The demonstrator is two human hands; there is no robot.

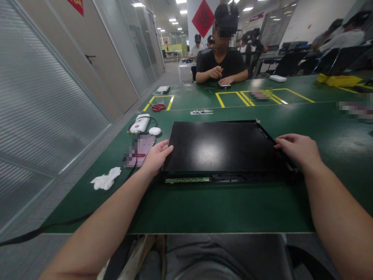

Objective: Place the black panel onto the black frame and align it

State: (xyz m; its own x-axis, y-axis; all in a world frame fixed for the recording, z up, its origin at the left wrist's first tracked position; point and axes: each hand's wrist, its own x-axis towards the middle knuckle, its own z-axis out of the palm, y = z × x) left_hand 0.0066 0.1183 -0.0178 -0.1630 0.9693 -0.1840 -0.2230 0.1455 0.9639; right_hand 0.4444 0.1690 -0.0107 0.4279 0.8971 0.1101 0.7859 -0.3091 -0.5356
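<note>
A flat black display panel (215,149) lies in front of me, its glossy face up with a bright reflection. It sits slightly askew over a black frame (247,178) that shows along the near and right sides. A narrow green circuit board (187,180) is exposed below the panel's near edge. My left hand (159,155) grips the panel's left edge, thumb on top and fingers partly hidden. At the right side, my right hand (301,149) pinches the edge of the black frame between thumb and fingers.
Left on the green table (221,214) are a phone (142,149), a white power bank (140,123) with a cable, a white earbud case (154,131), crumpled tissue (106,179) and red-handled scissors (158,107). Small parts (201,112) lie beyond the panel. A person (223,58) works opposite.
</note>
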